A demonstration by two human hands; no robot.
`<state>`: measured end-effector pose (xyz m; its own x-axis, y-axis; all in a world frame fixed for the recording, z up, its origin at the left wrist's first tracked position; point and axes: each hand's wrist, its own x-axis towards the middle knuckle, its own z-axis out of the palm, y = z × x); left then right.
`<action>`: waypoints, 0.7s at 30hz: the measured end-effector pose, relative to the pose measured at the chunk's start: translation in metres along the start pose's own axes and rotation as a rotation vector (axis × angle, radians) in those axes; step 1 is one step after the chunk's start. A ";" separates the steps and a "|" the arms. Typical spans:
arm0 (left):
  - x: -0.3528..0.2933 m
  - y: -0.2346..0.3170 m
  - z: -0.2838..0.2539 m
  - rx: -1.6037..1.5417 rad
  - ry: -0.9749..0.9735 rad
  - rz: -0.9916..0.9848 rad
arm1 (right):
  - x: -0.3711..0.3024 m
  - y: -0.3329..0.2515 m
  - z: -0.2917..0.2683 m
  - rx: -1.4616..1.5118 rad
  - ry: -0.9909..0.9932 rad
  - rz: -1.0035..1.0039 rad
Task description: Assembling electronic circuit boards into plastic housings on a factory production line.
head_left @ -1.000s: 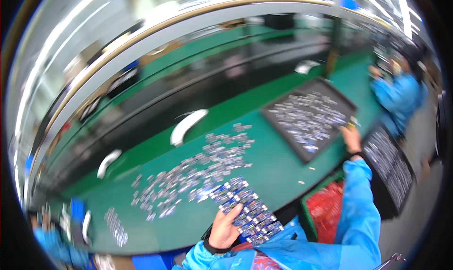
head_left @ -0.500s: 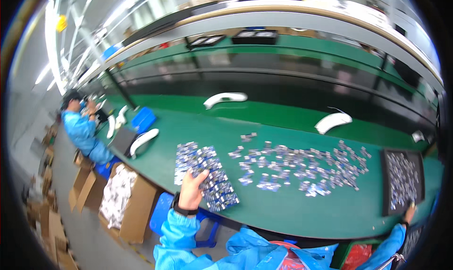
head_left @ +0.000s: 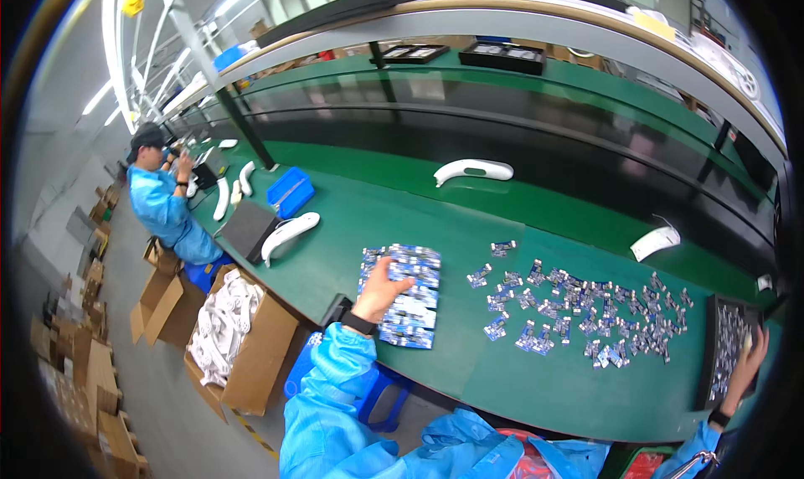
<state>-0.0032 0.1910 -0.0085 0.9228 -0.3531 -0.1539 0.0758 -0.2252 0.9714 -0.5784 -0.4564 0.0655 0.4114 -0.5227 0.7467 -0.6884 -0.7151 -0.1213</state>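
My left hand [head_left: 382, 295] is closed on the left part of a sheet of joined blue circuit boards [head_left: 412, 311], thumb on top, at the table's front edge. The fingers under the sheet are hidden. At the far right my right hand [head_left: 747, 363] reaches over the right side of a black tray [head_left: 710, 345] full of small boards, its thumb and fingers apart. Whether its fingertips touch a board is too small to tell. Between the hands, many loose blue circuit boards [head_left: 590, 307] lie scattered on the green table [head_left: 502, 395].
White curved housings [head_left: 289, 234] [head_left: 475, 171] [head_left: 656, 243] lie around the table, near a blue bin [head_left: 291, 192] and a dark grey pad [head_left: 249, 229]. A carton of white parts [head_left: 266, 353] and a blue stool [head_left: 389, 404] stand below. A co-worker [head_left: 163, 198] sits at left.
The view has swung left. The board sheet in my left hand has turned more upright. My right hand has moved from the tray's near corner farther up its right side.
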 end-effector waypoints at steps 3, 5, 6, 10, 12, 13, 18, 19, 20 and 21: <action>0.022 -0.013 -0.013 -0.075 -0.055 0.010 | 0.051 -0.199 -0.023 0.191 -0.151 -0.037; 0.015 -0.033 -0.028 -0.175 -0.121 0.023 | 0.073 -0.247 0.029 0.260 -0.246 -0.128; 0.009 -0.035 -0.033 -0.087 -0.052 0.017 | 0.085 -0.252 0.057 0.363 -0.318 -0.191; 0.011 -0.038 -0.041 0.215 0.056 0.109 | 0.108 -0.244 0.123 0.189 -0.555 -0.246; 0.011 -0.038 -0.035 0.358 0.114 0.202 | 0.113 -0.234 0.142 0.128 -0.614 -0.280; 0.004 -0.018 -0.027 0.530 0.101 0.169 | 0.116 -0.226 0.153 0.110 -0.628 -0.323; -0.010 0.018 0.003 0.728 0.105 0.088 | 0.119 -0.214 0.214 0.095 -0.586 -0.623; -0.015 0.018 0.004 0.744 0.107 0.066 | 0.122 -0.221 0.217 0.103 -0.572 -0.684; -0.019 0.017 0.005 0.903 0.139 0.186 | 0.124 -0.224 0.229 0.074 -0.544 -0.730; -0.025 0.017 0.006 1.060 0.167 0.309 | 0.125 -0.224 0.240 0.045 -0.513 -0.777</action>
<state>-0.0267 0.1905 0.0106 0.8916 -0.4194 0.1707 -0.4525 -0.8377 0.3057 -0.2296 -0.4726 0.0288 0.9679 -0.0236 0.2501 -0.0900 -0.9621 0.2575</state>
